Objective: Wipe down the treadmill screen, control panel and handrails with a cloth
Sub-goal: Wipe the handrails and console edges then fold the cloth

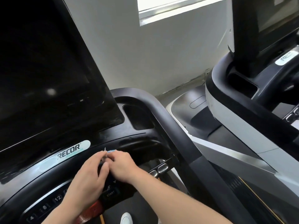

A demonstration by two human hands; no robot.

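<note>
Both hands, left hand point(88, 178) & right hand point(123, 166), met over the control panel point(48, 206), fingers pinched on a small pale cloth point(108, 151), mostly hidden. Screen point(40, 70) showed faint streaks near its lower edge, so prob. wiped already; handrail point(181, 135) looked untouched, can't tell for sure.

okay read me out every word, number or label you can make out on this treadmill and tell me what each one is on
"RECOR": pale oval badge under the screen; the start of the word is cut off.
"START": dark button on the control panel, below the hands.
"12", "8", "4": number keys along the panel's left arc.
Badge on the neighbouring treadmill: too blurred to read.
</note>
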